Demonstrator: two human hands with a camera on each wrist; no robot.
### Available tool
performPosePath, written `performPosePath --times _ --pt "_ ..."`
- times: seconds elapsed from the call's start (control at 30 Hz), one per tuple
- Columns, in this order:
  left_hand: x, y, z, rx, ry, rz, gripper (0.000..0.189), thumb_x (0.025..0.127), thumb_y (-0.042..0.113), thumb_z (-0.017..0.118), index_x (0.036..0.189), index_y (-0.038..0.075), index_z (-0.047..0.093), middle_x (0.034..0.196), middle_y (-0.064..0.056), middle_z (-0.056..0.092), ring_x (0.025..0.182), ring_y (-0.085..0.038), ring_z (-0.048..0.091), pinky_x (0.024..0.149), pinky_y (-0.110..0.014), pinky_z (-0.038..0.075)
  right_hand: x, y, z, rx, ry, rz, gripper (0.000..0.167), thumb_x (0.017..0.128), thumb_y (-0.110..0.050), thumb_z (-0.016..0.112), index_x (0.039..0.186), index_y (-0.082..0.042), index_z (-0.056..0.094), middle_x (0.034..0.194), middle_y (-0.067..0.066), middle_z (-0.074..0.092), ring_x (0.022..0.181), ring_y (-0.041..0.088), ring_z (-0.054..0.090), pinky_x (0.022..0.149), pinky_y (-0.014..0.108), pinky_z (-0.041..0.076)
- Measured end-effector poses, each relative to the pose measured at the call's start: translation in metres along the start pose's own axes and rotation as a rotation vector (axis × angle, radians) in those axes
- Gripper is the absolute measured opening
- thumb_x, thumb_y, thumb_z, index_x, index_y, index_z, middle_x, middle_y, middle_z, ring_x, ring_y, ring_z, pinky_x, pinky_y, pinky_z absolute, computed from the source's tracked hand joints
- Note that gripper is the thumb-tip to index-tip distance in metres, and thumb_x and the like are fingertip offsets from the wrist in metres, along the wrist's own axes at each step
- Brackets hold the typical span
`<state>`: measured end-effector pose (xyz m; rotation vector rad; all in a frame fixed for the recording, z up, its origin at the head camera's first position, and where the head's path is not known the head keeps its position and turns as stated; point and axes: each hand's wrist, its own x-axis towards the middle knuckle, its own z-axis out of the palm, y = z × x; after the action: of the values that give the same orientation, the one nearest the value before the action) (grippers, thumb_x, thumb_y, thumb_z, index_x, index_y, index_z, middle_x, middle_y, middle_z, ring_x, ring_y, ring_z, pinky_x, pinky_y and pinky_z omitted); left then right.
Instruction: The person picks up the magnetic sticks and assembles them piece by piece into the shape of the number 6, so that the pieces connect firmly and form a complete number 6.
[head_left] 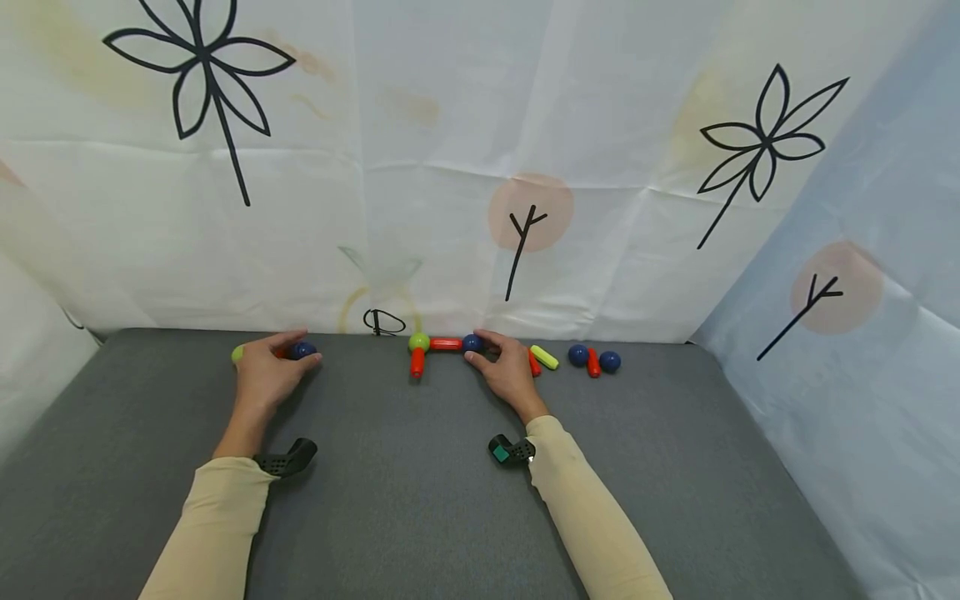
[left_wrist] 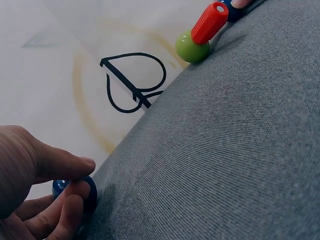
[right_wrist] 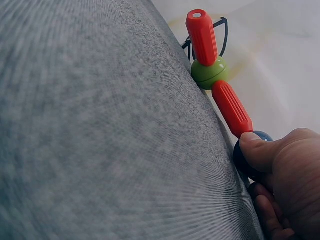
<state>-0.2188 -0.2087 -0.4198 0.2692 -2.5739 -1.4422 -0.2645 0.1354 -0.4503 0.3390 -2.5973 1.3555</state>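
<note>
Grey material covers the table [head_left: 405, 500], whose far edge is bordered by a white cloth wall [head_left: 435, 108]; small toy pieces are strung out along that edge. At the far left, a blue ball [head_left: 303, 350] is pinched between thumb and fingers by the left hand [head_left: 268, 375]. A red stick [head_left: 281, 353] and a green ball [head_left: 237, 355] are mostly covered by that hand, and whether the three are joined cannot be told. Near the middle of the far edge, a second blue ball [head_left: 472, 342] is pinched by the right hand [head_left: 512, 371]. It is met on its left by a red bar [head_left: 446, 343], by which a lime ball [head_left: 419, 342] is reached; from there a red rod [head_left: 417, 363] is pointed toward the near side.

The step in hand is judged to be the handling of a ball-and-stick piece by each hand; whether fitting or placing is meant cannot be told. For the next move, a light, steady pinch seems called for, so that the bar is not twisted loose.

Reach farther back is blocked by the cloth wall. To the right, space is narrowed by a red peg [head_left: 534, 362] and a yellow stick [head_left: 544, 357]. Room for moving is offered between the left hand and the lime ball, and broadly on the near side.
</note>
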Motion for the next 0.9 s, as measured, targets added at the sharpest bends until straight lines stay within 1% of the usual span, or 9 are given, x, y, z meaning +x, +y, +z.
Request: performPosePath --times 0.17,0.27,0.37,0.5,0.67,0.73,0.9 --pt "-0.001 -0.001 0.001 0.069 -0.003 0.028 0.049 0.092 0.011 0.074 0.137 -0.003 0.061 0.134 -0.031 0.059 0.126 -0.047 0.053 0.101 -0.059 0.043 0.0 0.0 0.0 0.0 0.002 -0.006 0.044 0.09 -0.013 0.079 0.132 -0.004 0.068 0.131 0.014 0.066 0.113 0.03 0.066 0.097 0.045 0.05" --pt "0.0 -0.002 0.002 0.109 0.005 0.049 0.047 0.092 0.011 0.073 0.136 -0.004 0.062 0.13 -0.033 0.06 0.123 -0.049 0.054 0.1 -0.06 0.042 -0.001 0.0 0.0 0.001 0.003 0.001 0.045 0.09 -0.013 0.079 0.133 -0.004 0.068 0.132 0.014 0.066 0.113 0.03 0.065 0.098 0.044 0.05" --pt "0.0 -0.003 0.002 0.129 0.007 0.059 0.046 0.092 0.01 0.073 0.135 -0.005 0.062 0.128 -0.033 0.061 0.122 -0.049 0.054 0.1 -0.062 0.039 -0.001 -0.001 0.0 0.004 0.001 0.011 0.045 0.09 -0.013 0.079 0.133 -0.005 0.067 0.132 0.013 0.066 0.114 0.03 0.065 0.099 0.044 0.049" --pt "0.001 -0.003 0.002 0.133 0.007 0.067 0.045 0.092 0.008 0.073 0.133 -0.006 0.062 0.128 -0.032 0.061 0.122 -0.049 0.054 0.101 -0.063 0.036 -0.001 -0.001 0.0 0.004 0.004 0.011 0.045 0.09 -0.012 0.08 0.133 -0.005 0.068 0.132 0.013 0.066 0.113 0.03 0.065 0.099 0.044 0.049" --pt "0.0 0.0 0.0 0.122 0.006 0.065 0.044 0.092 0.01 0.073 0.133 -0.006 0.063 0.13 -0.032 0.06 0.123 -0.049 0.054 0.101 -0.061 0.039 -0.001 0.0 0.001 0.007 0.007 0.005 0.045 0.09 -0.012 0.079 0.133 -0.005 0.068 0.131 0.013 0.066 0.113 0.029 0.065 0.099 0.044 0.049" --pt "-0.001 0.002 -0.001 0.107 -0.005 0.055 0.045 0.093 0.011 0.073 0.133 -0.005 0.063 0.132 -0.031 0.059 0.125 -0.048 0.053 0.1 -0.06 0.042 -0.001 0.0 0.001 0.006 0.008 -0.001 0.045 0.09 -0.012 0.079 0.133 -0.005 0.068 0.131 0.013 0.067 0.113 0.029 0.065 0.099 0.044 0.049" --pt "-0.002 0.009 -0.002 0.061 -0.047 0.039 0.047 0.094 0.014 0.074 0.135 -0.004 0.062 0.136 -0.03 0.057 0.128 -0.046 0.051 0.101 -0.057 0.043 0.0 0.0 0.0 0.004 0.007 0.001 0.045 0.09 -0.012 0.08 0.133 -0.005 0.068 0.132 0.013 0.066 0.113 0.029 0.066 0.099 0.045 0.049"
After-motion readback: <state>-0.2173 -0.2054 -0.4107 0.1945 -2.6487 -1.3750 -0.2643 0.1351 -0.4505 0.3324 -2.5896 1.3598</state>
